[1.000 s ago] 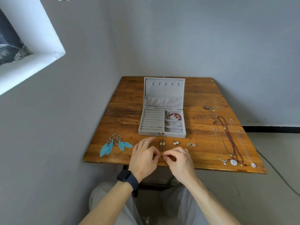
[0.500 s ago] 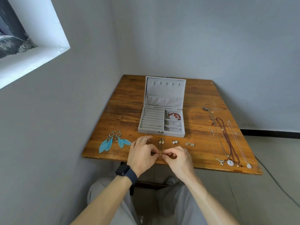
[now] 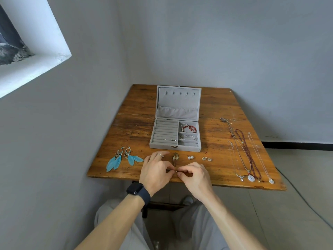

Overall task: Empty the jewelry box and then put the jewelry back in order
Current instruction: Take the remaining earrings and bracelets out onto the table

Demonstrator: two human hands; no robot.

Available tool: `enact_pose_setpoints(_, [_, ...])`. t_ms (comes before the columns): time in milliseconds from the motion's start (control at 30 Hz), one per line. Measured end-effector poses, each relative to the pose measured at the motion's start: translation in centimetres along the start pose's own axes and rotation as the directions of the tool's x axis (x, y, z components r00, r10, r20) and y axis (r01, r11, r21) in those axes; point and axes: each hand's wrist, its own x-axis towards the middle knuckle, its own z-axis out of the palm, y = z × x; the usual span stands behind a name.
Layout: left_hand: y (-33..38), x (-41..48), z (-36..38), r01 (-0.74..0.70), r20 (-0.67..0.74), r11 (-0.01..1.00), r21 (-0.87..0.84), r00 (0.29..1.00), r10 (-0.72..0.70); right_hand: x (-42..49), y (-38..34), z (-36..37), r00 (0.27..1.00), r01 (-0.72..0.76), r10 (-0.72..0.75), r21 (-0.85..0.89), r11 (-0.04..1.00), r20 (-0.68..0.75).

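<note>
1. One grey jewelry box point(image 3: 175, 136) stands on the wooden table point(image 3: 137, 127) with its lid upright and open
2. Inside the box, the far right compartment holds one red bead bracelet point(image 3: 189, 128), and the compartment just in front of it holds one silver bracelet point(image 3: 189, 137); a few tiny silver pieces point(image 3: 169, 139) sit in the ring rolls on the box's left half, too small to count surely
3. In front of the box and to its left lie two blue feather earrings point(image 3: 124, 158), side by side
4. Straight in front of the box lie two oval drop earrings point(image 3: 175, 157), touching each other; right of them lie two pearl studs point(image 3: 190, 157), then a pair of small silver earrings point(image 3: 206, 159)
5. Well to the right of the box, four necklaces point(image 3: 246, 154) lie stretched out, some crossing one another, so the count is not certain
6. In front of the box, at the table's near edge, the left hand point(image 3: 155, 171) and the right hand point(image 3: 194, 175) meet with curled fingers; both pinch one small gold-coloured piece point(image 3: 175, 171) between thumb and fingertips
7. The left hand wears one ring point(image 3: 159, 155), and its wrist one dark watch point(image 3: 137, 191)
8. The hands cover most of the pinched piece, so its kind cannot be told
</note>
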Motion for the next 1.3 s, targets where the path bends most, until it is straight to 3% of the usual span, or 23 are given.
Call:
enact_pose_setpoints(467, [0.2, 0.0, 0.1, -0.019, 0.004, 0.999, 0.025, 1.0, 0.019, 0.0, -1.1, 0.4, 0.997, -0.049, 0.049, 0.006, 0.999, -0.066])
enact_pose_setpoints(633, [-0.1, -0.1, -0.4, -0.022, 0.007, 1.0, 0.019, 1.0, 0.022, -0.2, -1.0, -0.3, 0.999, -0.026, 0.026, 0.029, 0.999, -0.021])
enact_pose_setpoints(900, [-5.0, -1.0, -1.4, 0.139, -0.199, 0.988, -0.065, 0.969, -0.149, -1.2, -0.6, -1.0, 0.999, 0.023, -0.022, -0.043, 0.999, 0.037])
enact_pose_setpoints(1067, [-7.7, -1.2, 0.0, 0.179, -0.019, 0.975, 0.129, 0.984, -0.178, -0.4, -1.5, -2.1, 0.992, 0.084, -0.074, -0.1, 0.991, 0.098])
enact_pose_setpoints(1300, [-8.3, -1.6, 1.2, 0.176, -0.032, 0.973, 0.152, 0.984, -0.173, 6.0, -4.7, -2.5, 0.972, 0.232, -0.212, -0.258, 0.938, 0.103])
